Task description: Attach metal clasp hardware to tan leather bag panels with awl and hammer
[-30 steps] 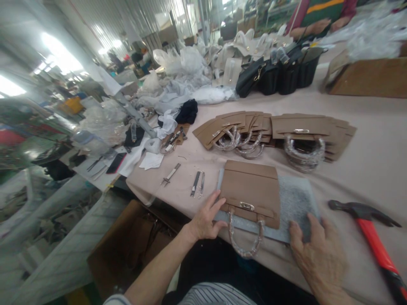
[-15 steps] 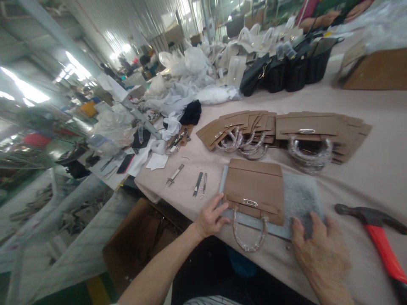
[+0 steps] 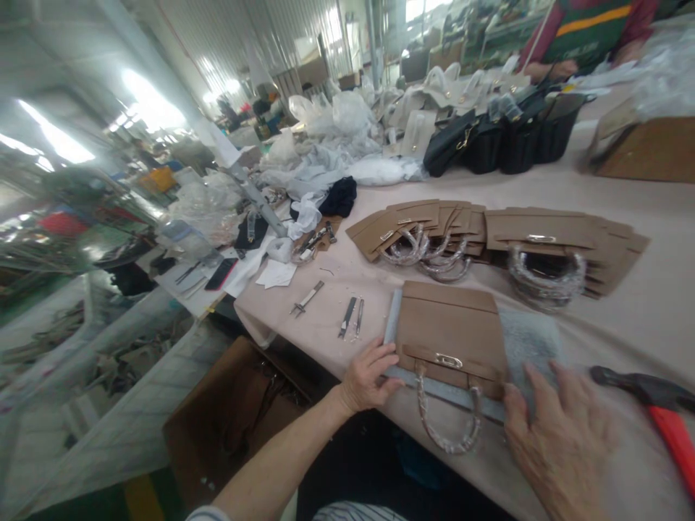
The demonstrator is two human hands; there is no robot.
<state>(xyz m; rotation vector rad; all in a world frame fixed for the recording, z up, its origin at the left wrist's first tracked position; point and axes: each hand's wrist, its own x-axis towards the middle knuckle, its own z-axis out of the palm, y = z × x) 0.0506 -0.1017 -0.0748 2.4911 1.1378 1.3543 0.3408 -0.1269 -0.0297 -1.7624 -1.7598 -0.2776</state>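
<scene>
A brown handbag panel [image 3: 448, 322] lies on a grey slab [image 3: 529, 329], its clear-wrapped handle [image 3: 434, 430] hanging toward me over the table edge. A silver metal plate [image 3: 448, 360] sits near the panel's lower side. My left hand [image 3: 369, 376] holds the panel's left edge, fingertips on the edge and thumb just below. At the other side, my right hand [image 3: 562, 427] is spread over the slab's right part, thumb by the panel's lower right corner. Its fingers are a little blurred, and nothing shows in them. To its right lies a red-handled hammer [image 3: 670, 434].
Brown panels with wrapped handles [image 3: 548, 278] lie fanned behind the slab. Left are a caliper-like tool [image 3: 307, 299] and two slim metal tools [image 3: 348, 317]. Black bags [image 3: 504, 141] and clear plastic [image 3: 347, 119] stand farther back. A co-worker [image 3: 589, 36] is across the table.
The view has shifted, so the whole scene sits lower and slightly right. My right hand's fingers have moved a little on the slab. My left hand stays at the panel's left edge.
</scene>
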